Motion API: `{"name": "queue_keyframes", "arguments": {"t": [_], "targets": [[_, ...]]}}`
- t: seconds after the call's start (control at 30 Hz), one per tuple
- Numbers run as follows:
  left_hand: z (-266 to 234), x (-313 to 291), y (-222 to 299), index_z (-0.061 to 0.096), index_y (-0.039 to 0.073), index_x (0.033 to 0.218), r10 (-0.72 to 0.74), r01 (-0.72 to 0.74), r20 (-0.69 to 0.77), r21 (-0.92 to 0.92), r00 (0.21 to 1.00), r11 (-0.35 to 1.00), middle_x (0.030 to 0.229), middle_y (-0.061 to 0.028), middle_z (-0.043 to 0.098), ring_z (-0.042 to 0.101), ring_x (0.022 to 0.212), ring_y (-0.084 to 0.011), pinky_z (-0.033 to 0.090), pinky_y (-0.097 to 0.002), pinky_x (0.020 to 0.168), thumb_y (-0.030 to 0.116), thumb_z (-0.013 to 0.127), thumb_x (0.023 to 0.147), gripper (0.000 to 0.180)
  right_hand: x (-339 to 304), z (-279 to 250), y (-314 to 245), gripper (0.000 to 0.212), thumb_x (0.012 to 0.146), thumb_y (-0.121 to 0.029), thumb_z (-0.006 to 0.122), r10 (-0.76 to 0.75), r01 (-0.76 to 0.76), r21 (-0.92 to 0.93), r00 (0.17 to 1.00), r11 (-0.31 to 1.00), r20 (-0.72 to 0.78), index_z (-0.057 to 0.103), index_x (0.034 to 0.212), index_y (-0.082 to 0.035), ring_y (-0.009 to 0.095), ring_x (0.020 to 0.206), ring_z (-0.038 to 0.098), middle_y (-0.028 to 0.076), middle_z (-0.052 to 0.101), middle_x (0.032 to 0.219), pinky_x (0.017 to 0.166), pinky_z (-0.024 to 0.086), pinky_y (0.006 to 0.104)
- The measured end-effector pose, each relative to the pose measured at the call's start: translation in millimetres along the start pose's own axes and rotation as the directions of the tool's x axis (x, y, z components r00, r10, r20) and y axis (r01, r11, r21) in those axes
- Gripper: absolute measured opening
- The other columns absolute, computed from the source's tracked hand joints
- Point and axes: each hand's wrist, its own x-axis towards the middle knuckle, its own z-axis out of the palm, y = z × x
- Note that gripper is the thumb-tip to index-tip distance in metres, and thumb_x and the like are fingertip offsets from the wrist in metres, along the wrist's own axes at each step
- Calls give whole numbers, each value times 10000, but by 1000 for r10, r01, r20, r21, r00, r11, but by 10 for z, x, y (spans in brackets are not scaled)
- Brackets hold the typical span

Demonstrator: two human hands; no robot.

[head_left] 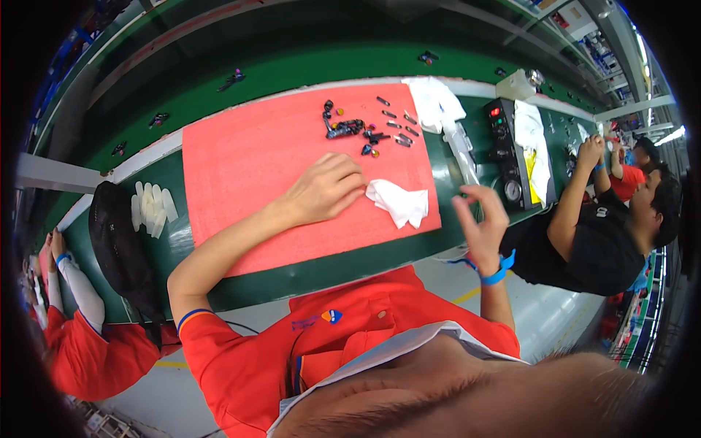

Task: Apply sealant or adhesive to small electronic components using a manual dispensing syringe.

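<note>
My left hand (326, 190) rests over the pink mat (241, 168), palm down with its fingers curled. Its fingertips meet the left corner of a crumpled white cloth (400, 203); whether they pinch it or something small is hidden. My right hand (483, 221), with a blue band at the wrist, is raised at the bench's near edge, right of the mat. Its thumb and fingers are bent but apart, and I see nothing held. Beyond the left hand lies a cluster of small black parts (345, 129) with coloured round lenses. Several short dark strips (403, 139) lie to its right.
Right of the mat are a white cloth bundle (436, 102), a clear plastic bag (461, 152) and a black control box (504, 139) with dials. Pale finger cots (153, 208) and a black pouch (120, 241) lie left. Co-workers sit on both sides; a green belt (292, 69) carries parts.
</note>
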Motion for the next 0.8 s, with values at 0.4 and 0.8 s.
{"name": "queue_keyframes", "arguments": {"t": [0.4, 0.8], "targets": [[227, 117, 368, 440, 26, 1096, 5, -3, 374, -4, 928, 1000, 1182, -159, 361, 333, 1122, -305, 244, -468, 947, 269, 589, 698, 490, 111, 352, 199, 350, 636, -52, 651, -185, 193, -84, 978, 978, 95, 529, 961, -9, 307, 824, 505, 148, 514, 932, 692, 425, 351], [524, 214, 572, 431, 19, 1103, -44, 16, 392, 74, 919, 997, 1236, -178, 299, 250, 1179, -327, 192, -489, 963, 370, 535, 732, 521, -81, 138, 158, 254, 724, 18, 535, 102, -114, 287, 993, 951, 56, 536, 978, 15, 217, 910, 517, 117, 520, 1024, 787, 398, 272]]}}
